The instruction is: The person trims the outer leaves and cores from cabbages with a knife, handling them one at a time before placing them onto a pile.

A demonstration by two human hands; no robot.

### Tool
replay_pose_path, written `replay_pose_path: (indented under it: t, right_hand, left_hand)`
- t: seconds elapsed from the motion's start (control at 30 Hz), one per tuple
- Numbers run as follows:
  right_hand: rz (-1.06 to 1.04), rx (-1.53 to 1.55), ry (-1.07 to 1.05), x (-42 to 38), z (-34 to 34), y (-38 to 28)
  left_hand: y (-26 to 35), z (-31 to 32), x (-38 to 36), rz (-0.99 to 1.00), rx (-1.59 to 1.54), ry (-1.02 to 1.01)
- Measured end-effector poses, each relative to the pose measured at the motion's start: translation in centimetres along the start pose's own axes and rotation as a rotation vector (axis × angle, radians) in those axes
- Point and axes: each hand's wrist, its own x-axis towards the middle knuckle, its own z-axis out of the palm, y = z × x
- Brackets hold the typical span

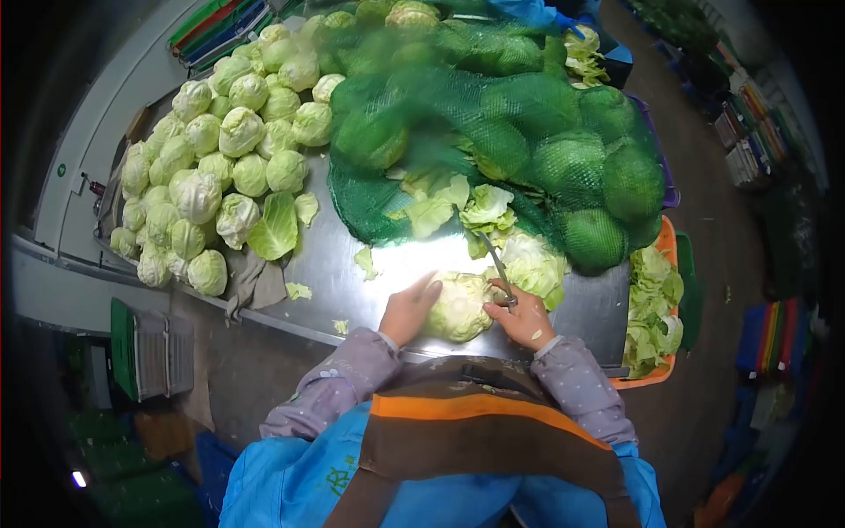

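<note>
A pale green cabbage [460,305] lies on the steel table [334,255] right in front of me. My left hand [407,310] presses against its left side and steadies it. My right hand [526,319] grips a knife [495,257] by the handle, the blade pointing up and away over the cabbage's right side. Loose cut leaves [532,262] lie just beyond the knife.
A heap of trimmed cabbages [220,167] covers the table's left part. Green net sacks full of cabbages [528,132] fill the back and right. An orange crate [656,308] holding leaf scraps stands at the table's right end. A grey crate [154,352] sits on the floor, left.
</note>
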Motion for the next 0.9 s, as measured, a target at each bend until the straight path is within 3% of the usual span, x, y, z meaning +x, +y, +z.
replay_pose_path:
  t: [0.13,0.3,0.4,0.8,0.9]
  right_hand:
    - [-0.037,-0.170,-0.004,0.4,-0.5,-0.4]
    - [-0.072,-0.341,0.008,0.1,0.2,-3.0]
    - [-0.147,-0.416,0.047,-0.7,1.8,-3.8]
    - [-0.201,-0.419,0.208,-0.7,2.9,-2.6]
    - [-0.115,-0.365,0.174,-0.6,2.4,-1.7]
  left_hand:
    - [3.4,-0.4,-0.6,-0.042,0.141,-0.057]
    - [5.3,-2.1,-1.3,0.123,0.375,-0.231]
    - [7.6,-2.0,-1.0,0.036,0.528,-0.194]
    - [5.4,-3.2,-0.1,0.178,0.639,-0.182]
    - [0.1,-4.8,3.2,0.210,0.439,-0.135]
